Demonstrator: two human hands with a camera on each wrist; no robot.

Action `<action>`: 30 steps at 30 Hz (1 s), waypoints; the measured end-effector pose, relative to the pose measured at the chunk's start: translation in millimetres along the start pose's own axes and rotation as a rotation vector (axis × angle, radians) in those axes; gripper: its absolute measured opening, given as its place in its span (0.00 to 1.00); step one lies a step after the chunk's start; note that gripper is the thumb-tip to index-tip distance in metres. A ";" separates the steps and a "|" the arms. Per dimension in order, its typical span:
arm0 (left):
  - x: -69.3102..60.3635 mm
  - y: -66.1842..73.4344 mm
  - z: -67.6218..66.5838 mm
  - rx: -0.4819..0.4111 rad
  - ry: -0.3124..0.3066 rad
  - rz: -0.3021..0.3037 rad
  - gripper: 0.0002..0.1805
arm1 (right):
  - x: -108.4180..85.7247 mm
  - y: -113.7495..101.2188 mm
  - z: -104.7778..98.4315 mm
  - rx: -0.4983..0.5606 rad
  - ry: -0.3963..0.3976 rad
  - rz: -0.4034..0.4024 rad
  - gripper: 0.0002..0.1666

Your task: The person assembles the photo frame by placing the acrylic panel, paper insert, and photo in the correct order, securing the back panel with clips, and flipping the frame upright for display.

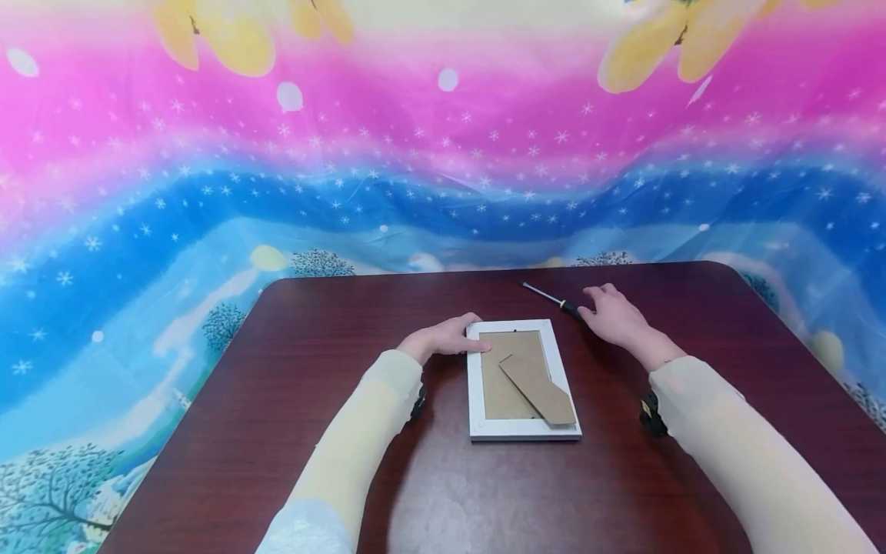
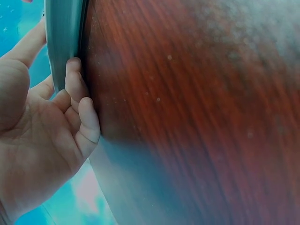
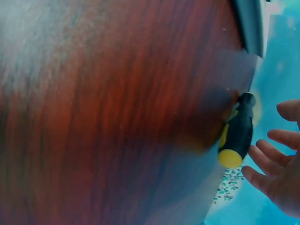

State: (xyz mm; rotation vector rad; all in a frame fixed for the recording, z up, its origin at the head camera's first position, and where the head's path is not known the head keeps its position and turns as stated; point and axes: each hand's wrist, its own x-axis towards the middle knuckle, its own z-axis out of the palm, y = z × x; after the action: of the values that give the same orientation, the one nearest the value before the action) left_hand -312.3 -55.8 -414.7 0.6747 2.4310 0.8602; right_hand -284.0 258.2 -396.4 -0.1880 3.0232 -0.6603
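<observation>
The left hand (image 1: 443,337) pinches the far left corner of a picture frame (image 1: 494,388) (back upward on the table (image 1: 332,338)); the right hand (image 1: 617,317), loosely spread, holds nothing beside a screwdriver (image 1: 569,308).

Cloth-screened workspace: table (image 1: 311,346), printed backdrop (image 1: 388,146)

Over the reddish-brown wood-grain tabletop (image 2: 187,108), the left hand (image 2: 44,129) grips a flat grey-green panel (image 2: 65,42), curled fingertips on the side facing the tabletop, the thumb opposite. Bright blue backdrop (image 2: 14,28) shows beyond the tabletop's edge.
</observation>
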 end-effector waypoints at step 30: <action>0.8 -0.5 -0.5 -0.014 -0.015 -0.017 0.31 | 19.8 5.4 24.4 -0.155 -0.026 0.025 0.31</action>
State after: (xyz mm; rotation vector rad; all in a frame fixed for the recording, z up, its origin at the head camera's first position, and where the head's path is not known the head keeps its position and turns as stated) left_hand -313.3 -55.9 -414.9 0.6515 2.4114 0.8617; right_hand -302.6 250.5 -421.1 -0.1627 3.0459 -0.4187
